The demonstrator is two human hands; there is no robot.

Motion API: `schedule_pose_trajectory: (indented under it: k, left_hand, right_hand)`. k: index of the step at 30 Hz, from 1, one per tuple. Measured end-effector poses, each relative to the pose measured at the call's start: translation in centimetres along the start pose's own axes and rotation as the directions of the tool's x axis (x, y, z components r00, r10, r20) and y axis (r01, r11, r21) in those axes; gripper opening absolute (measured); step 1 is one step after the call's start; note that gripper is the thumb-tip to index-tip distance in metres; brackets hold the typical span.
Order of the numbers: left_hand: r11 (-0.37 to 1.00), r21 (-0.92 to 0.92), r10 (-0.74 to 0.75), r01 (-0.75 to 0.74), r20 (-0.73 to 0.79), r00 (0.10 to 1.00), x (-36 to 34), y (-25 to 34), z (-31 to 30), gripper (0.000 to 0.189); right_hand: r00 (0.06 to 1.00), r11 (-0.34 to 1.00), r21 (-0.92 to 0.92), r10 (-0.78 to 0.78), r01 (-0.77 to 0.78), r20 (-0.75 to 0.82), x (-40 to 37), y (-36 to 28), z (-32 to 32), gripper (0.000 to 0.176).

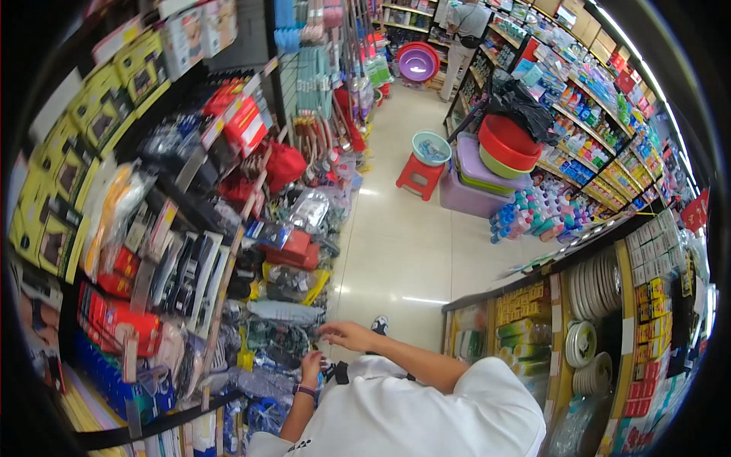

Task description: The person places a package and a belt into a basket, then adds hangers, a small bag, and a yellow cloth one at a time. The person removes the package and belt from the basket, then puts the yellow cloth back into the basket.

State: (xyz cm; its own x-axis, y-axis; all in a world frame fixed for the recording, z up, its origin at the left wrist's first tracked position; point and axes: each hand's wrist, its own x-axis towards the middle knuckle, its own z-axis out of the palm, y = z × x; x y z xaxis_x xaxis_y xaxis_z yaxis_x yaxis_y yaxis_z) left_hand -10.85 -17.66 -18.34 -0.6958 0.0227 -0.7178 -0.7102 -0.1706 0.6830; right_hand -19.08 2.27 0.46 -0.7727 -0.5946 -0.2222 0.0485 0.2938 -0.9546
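My right hand (346, 335) reaches left across my body, its fingers stretched toward the shelf edge with nothing visible in them. Just in front of its fingertips lie dark goods in clear plastic bags (276, 337). My left hand (311, 368), with a band on the wrist, is held up lower down, beside the same row of bagged goods. Its fingers are small and partly hidden, so I cannot tell whether they grip anything. A pale grey-blue package (285, 311) lies above the dark bags. Blue bagged goods (266, 411) sit below, left of my left forearm.
Packed shelves (164, 221) line my left side. On the right stands a shelf with stacked white plates (592, 288). Farther along the tiled aisle (396, 259) are a red stool (419, 178) with a basin (432, 148), purple bins (472, 196) and bottles (533, 215). A person (463, 42) stands at the far end.
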Motion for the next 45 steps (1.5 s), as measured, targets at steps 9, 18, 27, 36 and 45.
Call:
schedule_pose_trajectory:
  k: [9, 18, 27, 36, 45]
  left_hand:
    - [0.974, 0.197, 0.041, -0.115, 0.342, 0.939, 6.7, 12.7, 19.3, 0.022]
    - [0.966, 0.245, -0.052, -0.077, 0.478, 0.877, 7.3, 17.8, 31.5, 0.021]
    - [0.932, 0.354, -0.14, -0.079, 0.552, 0.822, 15.0, 22.3, 38.9, 0.02]
    - [0.953, 0.3, -0.163, -0.033, 0.603, 0.781, 27.2, 33.2, 45.9, 0.021]
    - [0.977, 0.19, -0.024, -0.092, 0.535, 0.845, 35.3, 42.4, 48.1, 0.019]
  right_hand:
    - [0.918, 0.977, 0.183, 0.166, -0.105, -0.36, -7.2, 5.2, -15.0, 0.028]
    - [0.762, 0.926, 0.373, 0.282, -0.058, -0.583, -12.6, 10.4, -24.5, 0.028]
    - [0.669, 0.862, 0.504, 0.408, -0.058, -0.621, -8.7, 11.6, -33.2, 0.029]
    - [0.644, 0.889, 0.45, 0.394, -0.085, -0.656, 1.4, 11.9, -47.3, 0.029]
    - [0.692, 0.893, 0.427, 0.398, -0.143, -0.602, 9.9, 11.6, -58.3, 0.028]
